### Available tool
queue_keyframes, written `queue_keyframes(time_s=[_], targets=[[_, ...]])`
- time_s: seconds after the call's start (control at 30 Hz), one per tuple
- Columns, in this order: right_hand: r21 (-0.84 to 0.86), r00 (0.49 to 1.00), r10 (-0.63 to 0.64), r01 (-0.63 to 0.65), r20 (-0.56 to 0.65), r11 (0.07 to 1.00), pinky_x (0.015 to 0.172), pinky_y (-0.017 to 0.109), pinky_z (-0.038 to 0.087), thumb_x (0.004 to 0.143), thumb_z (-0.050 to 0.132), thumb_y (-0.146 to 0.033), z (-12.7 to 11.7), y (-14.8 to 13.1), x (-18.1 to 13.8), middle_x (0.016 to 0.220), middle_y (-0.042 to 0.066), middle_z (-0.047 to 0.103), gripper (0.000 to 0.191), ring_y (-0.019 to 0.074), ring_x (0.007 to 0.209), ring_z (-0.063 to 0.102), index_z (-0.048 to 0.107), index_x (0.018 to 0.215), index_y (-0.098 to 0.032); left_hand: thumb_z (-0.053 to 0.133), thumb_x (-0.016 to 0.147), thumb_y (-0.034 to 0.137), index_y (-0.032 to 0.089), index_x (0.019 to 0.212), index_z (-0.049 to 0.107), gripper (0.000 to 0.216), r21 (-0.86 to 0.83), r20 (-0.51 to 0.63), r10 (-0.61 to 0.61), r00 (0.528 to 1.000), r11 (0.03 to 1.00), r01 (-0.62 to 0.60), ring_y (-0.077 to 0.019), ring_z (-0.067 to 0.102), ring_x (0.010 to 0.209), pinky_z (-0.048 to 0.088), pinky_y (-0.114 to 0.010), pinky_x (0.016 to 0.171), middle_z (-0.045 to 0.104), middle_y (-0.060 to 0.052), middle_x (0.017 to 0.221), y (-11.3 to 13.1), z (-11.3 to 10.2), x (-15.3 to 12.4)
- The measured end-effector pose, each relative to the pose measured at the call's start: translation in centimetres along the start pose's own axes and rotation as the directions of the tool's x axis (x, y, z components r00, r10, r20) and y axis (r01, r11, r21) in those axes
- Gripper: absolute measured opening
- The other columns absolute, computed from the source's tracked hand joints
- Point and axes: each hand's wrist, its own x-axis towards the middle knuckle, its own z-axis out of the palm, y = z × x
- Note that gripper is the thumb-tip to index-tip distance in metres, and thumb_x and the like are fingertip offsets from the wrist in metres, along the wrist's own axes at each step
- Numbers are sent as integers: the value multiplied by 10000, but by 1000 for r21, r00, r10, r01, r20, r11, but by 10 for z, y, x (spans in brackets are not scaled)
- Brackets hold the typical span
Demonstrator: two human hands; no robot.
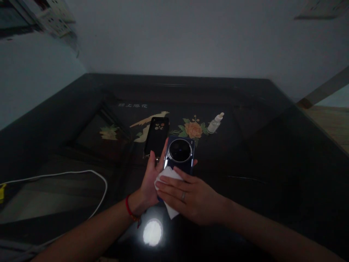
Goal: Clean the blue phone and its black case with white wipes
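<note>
A dark blue smartphone (180, 166), back side up with its large round camera ring at the top, lies in my left hand (151, 182). The left thumb rests along the phone's left side, and a fingertip shows at its right edge. My right hand (191, 196) presses a folded white tissue (172, 211) flat against the lower back of the phone. Its fingers lie over the tissue, hiding part of it and the phone's lower end. Just beyond the left fingers, a black phone case (156, 136) with camera cutouts lies on the table.
A small dropper bottle (215, 123) with a white top stands right of the case on the glossy black table (218, 163), which bears a flower and bird pattern. A white cable (92, 171) curves across the left side. A pale wall (177, 40) rises behind the table.
</note>
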Motion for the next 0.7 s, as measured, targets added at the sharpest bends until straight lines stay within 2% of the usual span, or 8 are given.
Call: queue_keyframes(time_s=[0.13, 0.2, 0.3, 0.4, 0.47, 0.6, 0.7], targets=[[68, 990, -130, 134, -60, 989, 1161, 366, 286, 973, 411, -175, 0, -5, -2, 1255, 43, 633, 280, 151, 1232, 531, 641, 1123, -120, 257, 815, 760, 355, 1498, 123, 805, 12, 102, -37, 994, 999, 36, -313, 605, 1124, 321, -500, 1026, 565, -140, 1334, 3, -2, -1], [82, 982, -133, 145, -134, 986, 1151, 359, 303, 975, 382, -149, -8, -1, -3, 1232, 62, 646, 299, 160, 1218, 546, 643, 1112, -99, 237, 830, 746, 305, 1493, 211, 797, 3, 95, -49, 994, 999, 49, -310, 626, 1085, 350, -476, 1002, 607, -159, 1271, 3, -2, -2], [18, 967, 13, -9, -253, 1000, 1164, 387, 264, 966, 345, -101, -25, 9, -3, 1254, 121, 621, 333, 201, 1282, 482, 613, 1155, -42, 209, 884, 680, 252, 1433, 383, 717, -81, 49, -93, 994, 992, 97, -221, 694, 859, 456, -345, 853, 720, -100, 998, 2, -3, -2], [-78, 950, 134, -162, -283, 984, 1181, 434, 193, 964, 333, -93, -31, 16, 0, 1283, 143, 596, 347, 218, 1311, 444, 588, 1190, -30, 218, 911, 636, 202, 1351, 501, 680, -188, 6, -105, 994, 977, 104, -160, 671, 671, 479, -271, 749, 713, -37, 749, -1, -4, -1], [-127, 961, 170, -200, -218, 971, 1180, 456, 183, 962, 331, -97, -25, 16, 2, 1303, 144, 581, 354, 228, 1298, 461, 583, 1201, -29, 235, 909, 634, 182, 1331, 524, 682, -210, -17, -92, 996, 974, 86, -165, 665, 685, 480, -276, 775, 716, -45, 769, -3, -4, 0], [-100, 979, 180, -189, -96, 977, 1158, 473, 259, 952, 332, -104, -8, 9, 2, 1306, 144, 581, 368, 246, 1286, 475, 576, 1216, -24, 212, 908, 634, 160, 1376, 470, 714, -177, -39, -124, 992, 977, 115, -219, 672, 873, 455, -332, 886, 710, -111, 1015, -1, -3, 1], [7, 989, 130, -130, -64, 991, 1152, 436, 293, 962, 328, -117, 1, -1, 1, 1312, 128, 581, 364, 225, 1293, 468, 585, 1206, -35, 182, 908, 637, 243, 1455, 341, 692, -115, -45, -94, 995, 989, 89, -240, 658, 990, 406, -388, 966, 658, -113, 1185, 4, -3, 0]])
